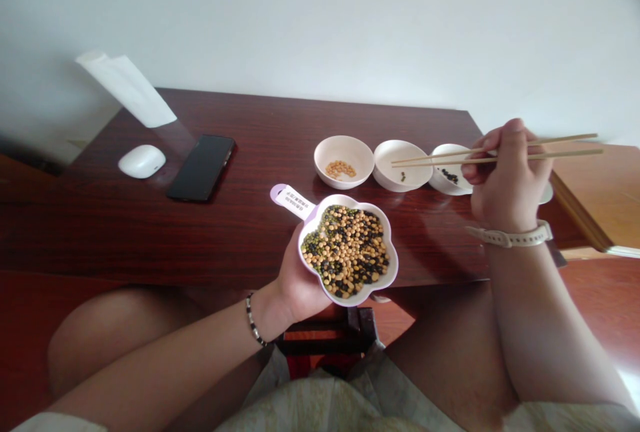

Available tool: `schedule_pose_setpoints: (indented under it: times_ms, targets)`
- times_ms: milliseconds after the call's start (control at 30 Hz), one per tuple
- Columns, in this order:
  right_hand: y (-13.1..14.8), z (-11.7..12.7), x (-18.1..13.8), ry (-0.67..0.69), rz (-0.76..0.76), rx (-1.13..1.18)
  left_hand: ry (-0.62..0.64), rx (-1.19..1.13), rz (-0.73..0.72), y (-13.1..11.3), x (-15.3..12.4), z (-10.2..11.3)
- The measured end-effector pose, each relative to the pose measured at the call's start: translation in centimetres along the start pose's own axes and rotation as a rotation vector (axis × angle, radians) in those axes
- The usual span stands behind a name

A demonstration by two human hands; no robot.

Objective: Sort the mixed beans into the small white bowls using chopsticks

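We note the left hand (300, 282) cupped under a dish (393, 260), holding it over the front edge of the worktop (250, 232). Its fingers curl beneath; most of them are hidden from us. The dish is white, scalloped, lilac at the rim, its labelled handle pointing to the back left. In it we count three colours of mixed beans (350, 245): yellow, black, green.

Right hand (515, 179): fingers closed round two chopsticks (575, 153). We see the tips slightly apart, bare, above the middle bowl (395, 151) and its right rim.

Bowls in a row, side by side. Left bowl (345, 147): a small heap of yellow beans (341, 169). Middle: a few green beans (403, 177). Right bowl (443, 185), partly behind the hand: black beans (449, 176).

Far left, we record a phone (203, 167) lying flat, a rounded white case (143, 161) beside it, and a white packet (130, 91) behind both.
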State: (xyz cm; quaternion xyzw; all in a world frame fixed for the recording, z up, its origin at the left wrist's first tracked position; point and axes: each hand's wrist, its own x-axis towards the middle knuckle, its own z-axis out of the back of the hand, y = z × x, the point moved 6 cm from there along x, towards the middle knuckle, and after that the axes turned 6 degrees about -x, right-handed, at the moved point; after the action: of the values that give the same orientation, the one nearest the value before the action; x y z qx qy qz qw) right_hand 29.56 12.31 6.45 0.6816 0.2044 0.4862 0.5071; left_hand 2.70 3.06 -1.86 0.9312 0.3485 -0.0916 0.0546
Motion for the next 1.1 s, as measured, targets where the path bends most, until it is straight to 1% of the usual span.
schedule_pose_setpoints:
  times_ms: [133, 267, 367, 467, 633, 733, 833, 1000, 1100]
  targets:
    - [0.1, -0.9, -0.6, 0.059, -0.142, 0.179, 0.001, 0.009, -0.001, 0.0, 0.1, -0.1]
    - [0.5, -2.6, -1.5, 0.214, -0.249, 0.252, -0.013, 0.024, -0.009, -0.1, 0.1, 0.0]
    - [0.7, -3.9, -2.5, 0.328, -0.28, 0.284, -0.019, 0.017, 0.004, 0.0, 0.2, 0.1]
    - [0.8, -4.9, -3.5, 0.414, -0.292, 0.263, 0.001, 0.014, 0.004, 0.1, 0.3, -0.1]
    - [0.7, -6.1, -4.9, 0.516, -0.348, 0.145, 0.043, 0.022, -0.014, 0.1, 0.4, -0.7]
    - [0.6, -6.5, -5.4, 0.549, -0.392, 0.107, 0.046, 0.016, 0.012, 0.3, 0.4, -0.6]
    - [0.6, -6.7, -5.7, 0.547, -0.413, 0.09, 0.029, 0.001, 0.024, 0.4, 0.4, -0.2]
    - [0.8, -6.9, -5.9, 0.566, -0.39, 0.096, 0.026, -0.021, 0.024, 0.4, 0.4, -0.1]
    - [0.9, -7.0, -5.9, 0.561, -0.384, 0.094, 0.01, -0.012, -0.002, 0.3, 0.4, -0.2]
